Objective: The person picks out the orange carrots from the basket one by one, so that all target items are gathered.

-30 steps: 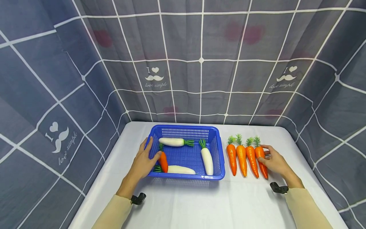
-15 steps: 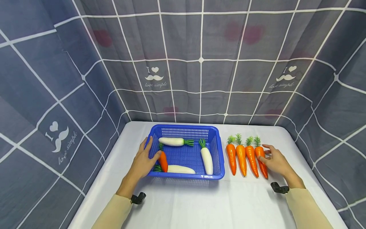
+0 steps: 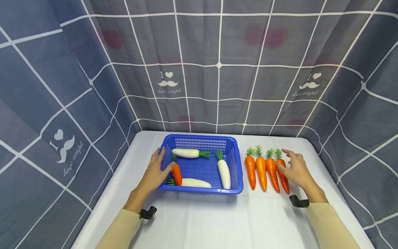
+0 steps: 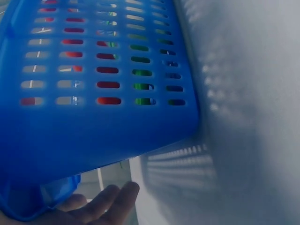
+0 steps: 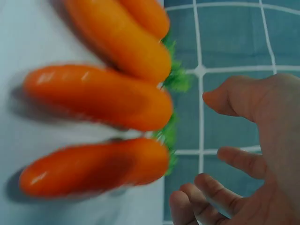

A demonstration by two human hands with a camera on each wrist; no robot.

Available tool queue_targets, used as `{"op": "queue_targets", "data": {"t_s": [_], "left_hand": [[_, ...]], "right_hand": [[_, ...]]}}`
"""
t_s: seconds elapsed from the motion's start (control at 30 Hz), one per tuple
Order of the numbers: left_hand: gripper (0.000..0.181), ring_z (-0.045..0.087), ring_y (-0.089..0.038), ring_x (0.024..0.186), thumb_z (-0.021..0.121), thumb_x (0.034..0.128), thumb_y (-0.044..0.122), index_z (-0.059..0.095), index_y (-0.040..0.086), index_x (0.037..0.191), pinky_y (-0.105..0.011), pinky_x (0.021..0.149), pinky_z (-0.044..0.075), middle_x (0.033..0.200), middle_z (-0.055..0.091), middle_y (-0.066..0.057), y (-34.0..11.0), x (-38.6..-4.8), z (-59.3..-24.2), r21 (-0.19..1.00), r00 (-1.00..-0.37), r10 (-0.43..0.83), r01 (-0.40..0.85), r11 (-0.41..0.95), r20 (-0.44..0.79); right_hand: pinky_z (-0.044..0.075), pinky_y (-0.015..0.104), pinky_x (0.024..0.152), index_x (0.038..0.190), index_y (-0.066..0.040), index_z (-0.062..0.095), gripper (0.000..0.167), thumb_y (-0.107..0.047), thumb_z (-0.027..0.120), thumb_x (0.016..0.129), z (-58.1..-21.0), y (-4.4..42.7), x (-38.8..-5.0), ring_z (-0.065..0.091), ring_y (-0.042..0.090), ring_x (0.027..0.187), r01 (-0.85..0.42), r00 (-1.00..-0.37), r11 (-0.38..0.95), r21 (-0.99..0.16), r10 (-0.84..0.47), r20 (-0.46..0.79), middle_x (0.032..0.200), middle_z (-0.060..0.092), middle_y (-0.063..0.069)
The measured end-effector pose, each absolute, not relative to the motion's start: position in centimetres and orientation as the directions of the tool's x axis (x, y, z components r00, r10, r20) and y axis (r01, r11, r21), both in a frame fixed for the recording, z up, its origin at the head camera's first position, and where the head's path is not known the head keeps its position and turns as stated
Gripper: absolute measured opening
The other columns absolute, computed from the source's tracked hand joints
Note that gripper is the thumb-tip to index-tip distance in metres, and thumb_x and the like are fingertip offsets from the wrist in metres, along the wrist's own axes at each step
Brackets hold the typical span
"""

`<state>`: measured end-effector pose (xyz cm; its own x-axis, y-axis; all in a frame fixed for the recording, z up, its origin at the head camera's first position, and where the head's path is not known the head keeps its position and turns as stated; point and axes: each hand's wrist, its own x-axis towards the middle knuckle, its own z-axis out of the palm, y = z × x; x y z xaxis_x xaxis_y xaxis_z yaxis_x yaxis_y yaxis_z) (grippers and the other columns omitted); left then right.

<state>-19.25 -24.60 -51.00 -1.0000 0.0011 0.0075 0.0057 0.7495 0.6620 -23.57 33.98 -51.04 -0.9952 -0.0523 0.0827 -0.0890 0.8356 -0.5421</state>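
Note:
My left hand (image 3: 155, 174) grips the left rim of a blue plastic basket (image 3: 202, 192), thumb over the inside edge; its fingers show outside the wall in the left wrist view. Inside, an orange carrot (image 3: 177, 174) leans across one white radish (image 3: 196, 183). Another white radish (image 3: 186, 153) lies along the back and a third white radish (image 3: 224, 174) on the right. My right hand (image 3: 297, 170) hovers with spread fingers beside and over the rightmost carrot (image 3: 282, 176), holding nothing. In the right wrist view, a gap separates its fingers from the carrots (image 5: 98, 96).
Three more carrots, the leftmost carrot (image 3: 250, 173), a lighter carrot (image 3: 262, 174) and a redder carrot (image 3: 272, 175), lie side by side, leaves toward the back. A white-covered table (image 3: 217, 221) carries everything. A grey gridded curtain (image 3: 199, 83) encloses its back and sides.
My right hand has moved up off the rightmost carrot and its fingers have spread wider. The left hand, basket and carrots keep their places, apart from a slight shift of the view.

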Motion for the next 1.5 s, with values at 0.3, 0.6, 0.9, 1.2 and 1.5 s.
{"op": "queue_targets", "data": {"t_s": [0.3, 0.6, 0.9, 1.2, 1.5], "left_hand": [[0.104, 0.022, -0.061, 0.178, 0.062, 0.1164, 0.061, 0.006, 0.012, 0.189, -0.077, 0.14, 0.022, 0.196, 0.005, -0.028, -25.3, -19.0, -50.3, 0.692, -0.999, 0.047, 0.018, 0.722, -0.024], [0.116, 0.02, -0.062, 0.178, 0.068, 0.1122, 0.065, -0.001, 0.013, 0.189, -0.082, 0.138, 0.026, 0.196, -0.002, -0.026, -26.2, -17.5, -50.0, 0.654, -0.991, 0.119, 0.046, 0.756, -0.068], [0.123, 0.023, -0.063, 0.177, 0.073, 0.1078, 0.07, -0.006, 0.02, 0.189, -0.083, 0.136, 0.031, 0.197, -0.004, -0.024, -26.3, -17.0, -50.4, 0.644, -0.988, 0.134, 0.055, 0.763, -0.074], [0.146, 0.01, -0.059, 0.181, 0.088, 0.0948, 0.07, -0.011, 0.018, 0.188, -0.08, 0.137, 0.03, 0.197, -0.022, -0.014, -27.2, -17.5, -50.2, 0.667, -0.971, 0.212, 0.083, 0.74, -0.114], [0.158, 0.005, -0.061, 0.181, 0.099, 0.0869, 0.064, -0.014, 0.02, 0.187, -0.081, 0.138, 0.028, 0.196, -0.024, -0.016, -27.7, -17.5, -49.9, 0.704, -0.955, 0.266, 0.099, 0.703, -0.132]], "right_hand": [[0.057, 0.075, 0.102, 0.175, 0.0, 0.045, 0.077, -0.026, 0.079, 0.11, -48.3, 29.2, -23.4, 0.058, 0.056, 0.13, -0.193, -0.981, 0.81, -0.553, -0.151, 0.121, 0.16, 0.046, 0.043], [0.059, 0.072, 0.109, 0.175, -0.009, 0.049, 0.073, -0.029, 0.078, 0.111, -46.0, 23.4, -24.1, 0.064, 0.051, 0.135, -0.301, -0.953, 0.781, -0.546, -0.263, 0.149, 0.164, 0.052, 0.033], [0.061, 0.066, 0.109, 0.17, -0.006, 0.057, 0.067, -0.029, 0.08, 0.111, -44.5, 17.4, -25.6, 0.065, 0.045, 0.13, -0.43, -0.898, 0.728, -0.534, -0.404, 0.171, 0.153, 0.061, 0.03], [0.057, 0.066, 0.122, 0.171, -0.009, 0.056, 0.068, -0.035, 0.077, 0.112, -45.0, 11.2, -27.3, 0.065, 0.045, 0.143, -0.534, -0.803, 0.644, -0.548, -0.59, 0.088, 0.163, 0.062, 0.027], [0.06, 0.061, 0.123, 0.168, -0.005, 0.057, 0.065, -0.031, 0.078, 0.112, -46.3, 5.7, -28.5, 0.071, 0.046, 0.141, -0.549, -0.692, 0.541, -0.637, -0.721, -0.016, 0.16, 0.067, 0.029]]}}
